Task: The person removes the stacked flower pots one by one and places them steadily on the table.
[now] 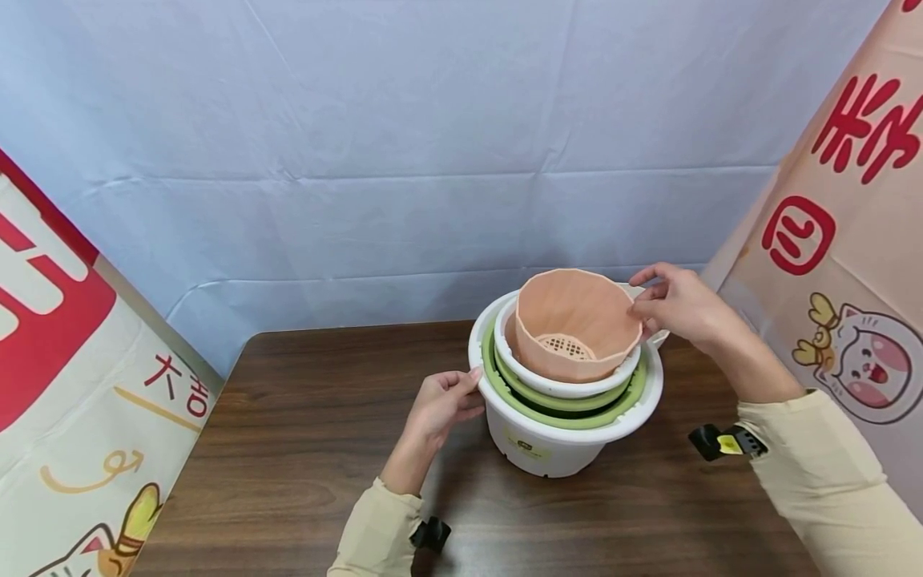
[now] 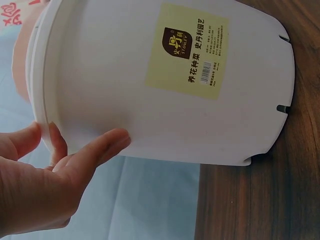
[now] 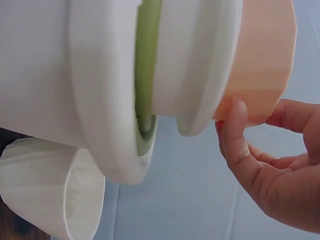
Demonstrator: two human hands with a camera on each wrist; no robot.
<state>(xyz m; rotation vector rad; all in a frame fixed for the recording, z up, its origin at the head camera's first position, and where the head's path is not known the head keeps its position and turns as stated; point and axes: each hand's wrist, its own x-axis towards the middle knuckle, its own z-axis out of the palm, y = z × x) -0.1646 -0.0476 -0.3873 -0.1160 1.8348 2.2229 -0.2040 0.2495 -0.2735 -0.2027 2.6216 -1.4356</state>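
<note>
On the counter (image 1: 346, 417), the left hand (image 1: 441, 405) pinches the outer white flowerpot (image 1: 555, 451), probably for steadying. The right hand (image 1: 681, 304) pinches the peach flowerpot (image 1: 558, 320).

Wood-grain table (image 1: 346, 417): white pot (image 1: 570, 454) standing under left hand's grip, cream pot (image 3: 35, 175) standing below right hand's.

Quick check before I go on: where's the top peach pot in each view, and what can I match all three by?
Head: top peach pot right of centre, its rim at the right hand.
Left wrist: only a peach sliver at the left edge, upper half.
Right wrist: upper right, right hand pinching it.
Shared landmark: the large white pot, left and centre in left wrist, left side in right wrist.
</note>
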